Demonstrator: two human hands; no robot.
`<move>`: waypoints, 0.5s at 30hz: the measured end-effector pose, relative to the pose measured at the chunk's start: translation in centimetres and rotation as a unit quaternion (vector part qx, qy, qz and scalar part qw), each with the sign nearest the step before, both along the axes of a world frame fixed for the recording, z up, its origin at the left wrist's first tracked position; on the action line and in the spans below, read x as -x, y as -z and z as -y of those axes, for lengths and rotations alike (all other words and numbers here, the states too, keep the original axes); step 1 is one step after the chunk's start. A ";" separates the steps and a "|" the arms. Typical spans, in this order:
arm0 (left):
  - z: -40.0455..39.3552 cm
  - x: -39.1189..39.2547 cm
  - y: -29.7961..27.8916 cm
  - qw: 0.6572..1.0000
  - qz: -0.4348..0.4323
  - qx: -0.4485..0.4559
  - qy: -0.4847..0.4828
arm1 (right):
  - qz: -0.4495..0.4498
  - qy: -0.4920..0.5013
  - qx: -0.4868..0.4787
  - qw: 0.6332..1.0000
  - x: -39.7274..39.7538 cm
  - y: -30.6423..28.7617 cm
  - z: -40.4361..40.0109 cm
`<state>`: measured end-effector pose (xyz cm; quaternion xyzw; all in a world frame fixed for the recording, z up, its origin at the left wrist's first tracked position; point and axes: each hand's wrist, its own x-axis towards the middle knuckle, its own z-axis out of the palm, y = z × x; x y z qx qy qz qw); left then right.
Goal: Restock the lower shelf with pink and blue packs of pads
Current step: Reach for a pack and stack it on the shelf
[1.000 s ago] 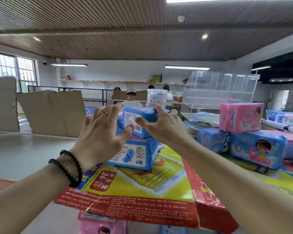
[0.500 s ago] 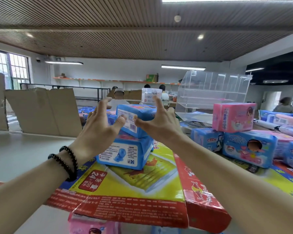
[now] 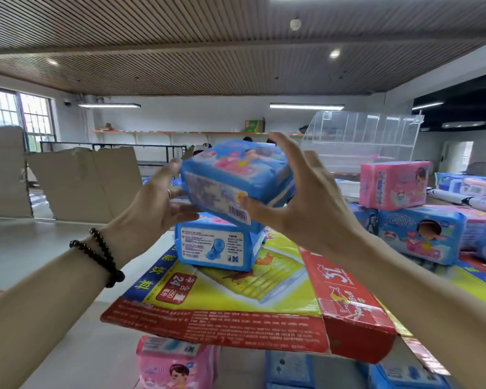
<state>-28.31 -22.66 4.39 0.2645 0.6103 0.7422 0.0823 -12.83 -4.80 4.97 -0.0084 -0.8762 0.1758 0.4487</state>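
A blue pack of pads [image 3: 230, 178] is lifted and tilted at chest height between both hands. My left hand [image 3: 152, 206] holds its left end, fingers up the side and thumb underneath. My right hand [image 3: 306, 203] grips its right end, thumb on the front near the barcode and fingers over the top. Just below, a second blue pack [image 3: 216, 245] lies on a flattened red and yellow carton [image 3: 236, 304]. Under the carton's front edge, a pink pack [image 3: 174, 363] and blue packs [image 3: 292, 369] show on a lower level.
To the right stand stacked packs: a pink one [image 3: 393, 183] on top of blue ones [image 3: 421, 237]. Behind them is a clear plastic bin [image 3: 362, 141]. Brown cardboard sheets [image 3: 82, 181] stand at the left. People sit at the far wall.
The top blue pack has come up off the pack beneath it and tilted toward me. Both hands, spread around it before, now hold it.
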 end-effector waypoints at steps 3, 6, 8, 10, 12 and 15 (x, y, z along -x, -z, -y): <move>0.5 -0.9 0.0 0.998 0.030 -0.025 0.054 | -0.005 -0.008 -0.050 0.999 -0.9 0.5 0.6; 1.0 -1.6 0.5 0.996 0.045 -0.021 0.081 | -0.014 -0.027 -0.070 0.997 -1.8 1.0 0.6; 1.1 -2.0 0.9 0.995 0.043 -0.004 0.087 | -0.011 -0.033 -0.084 0.996 -2.6 1.5 0.7; 1.0 -2.6 1.3 0.995 0.038 0.008 0.093 | -0.003 -0.037 -0.091 0.995 -3.2 2.0 0.7; 0.9 -3.1 1.8 0.995 0.037 0.005 0.090 | 0.012 -0.045 -0.079 0.996 -3.8 2.4 0.6; 1.0 -4.0 2.7 0.996 0.041 -0.016 0.076 | 0.029 -0.045 -0.073 0.996 -4.6 3.1 0.6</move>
